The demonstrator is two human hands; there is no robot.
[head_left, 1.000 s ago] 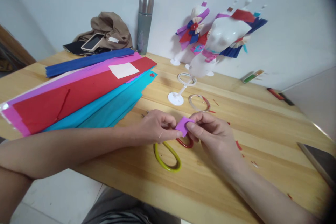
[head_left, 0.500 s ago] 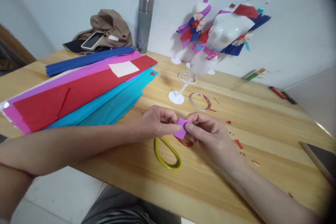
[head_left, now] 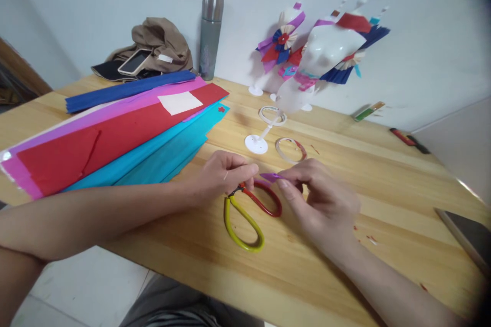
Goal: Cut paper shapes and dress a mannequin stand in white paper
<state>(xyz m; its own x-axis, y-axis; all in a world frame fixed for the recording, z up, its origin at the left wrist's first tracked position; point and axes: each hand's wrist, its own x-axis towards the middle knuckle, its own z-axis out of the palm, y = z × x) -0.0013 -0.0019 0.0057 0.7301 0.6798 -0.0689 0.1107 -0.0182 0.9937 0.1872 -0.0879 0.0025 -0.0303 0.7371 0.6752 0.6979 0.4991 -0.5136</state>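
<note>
Between the thumb and fingers of my right hand [head_left: 318,194] is a small purple piece of paper [head_left: 270,177], seen nearly edge-on, its pointed end toward the left. My left hand [head_left: 232,171] is just left of it, fingers curled and thumb pressed against them, with a small gap to the paper and nothing seen in its grip. Below both hands lie scissors [head_left: 245,235] with one yellow and one red handle loop; my left hand hides their blades. Another bit of purple shows behind the red loop, partly hidden.
Crepe paper sheets [head_left: 126,135] in blue, pink, red and turquoise lie to the left. Tape rolls [head_left: 282,149] and white stands with decorated busts [head_left: 333,43] are behind my hands. A flask [head_left: 210,36], cap and phone [head_left: 135,61] sit by the wall; a dark tablet-like object [head_left: 466,237] is at right.
My left hand has let go of the purple paper and drawn slightly left. My right hand has turned the paper from facing me to nearly edge-on, uncovering the scissors' red loop.
</note>
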